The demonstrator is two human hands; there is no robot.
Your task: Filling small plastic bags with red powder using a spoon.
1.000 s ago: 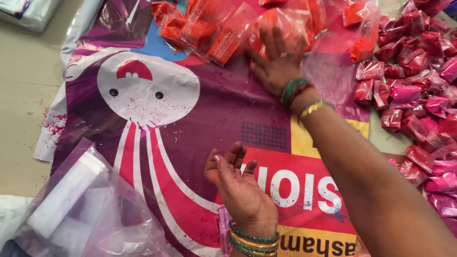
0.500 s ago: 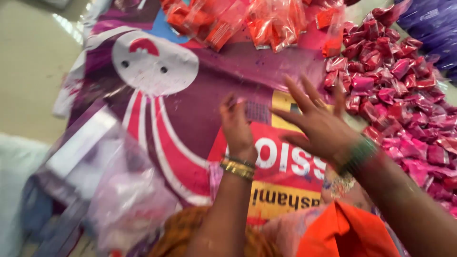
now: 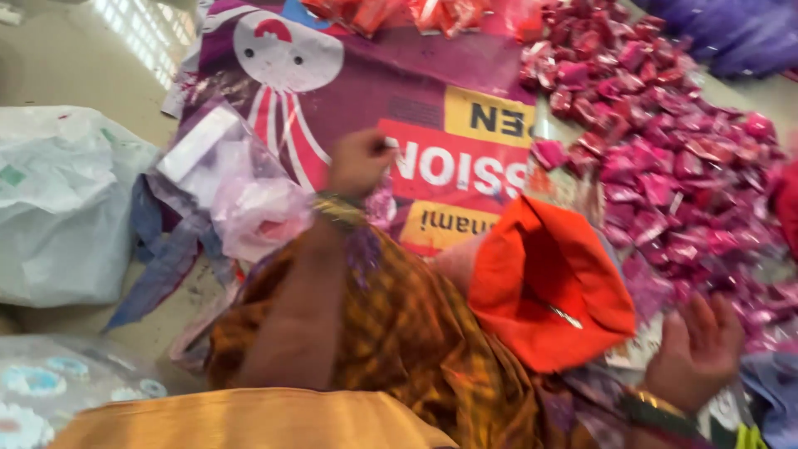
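My left hand [image 3: 357, 162] rests with curled fingers on a large purple printed sheet [image 3: 432, 91] spread on the floor. Blur hides whether anything small lies inside the fist. Bangles circle that wrist. My right hand [image 3: 697, 349] is low at the right, fingers spread, pressing down beside a wide heap of pink sachets [image 3: 665, 158]. A bright orange cloth [image 3: 549, 287] covers my knee between the two hands. Orange sachets [image 3: 391, 12] lie along the sheet's far edge.
A clear plastic bag with white contents [image 3: 220, 170] lies on the sheet's left side. A big white plastic bag [image 3: 66, 208] sits on the floor at far left. Purple material [image 3: 731, 33] is at the top right. A patterned bag [image 3: 50, 391] is at bottom left.
The view has swung and tilted down. My right hand dropped from over the sheet to the lower right by the pink sachets. My left hand's fingers have curled shut.
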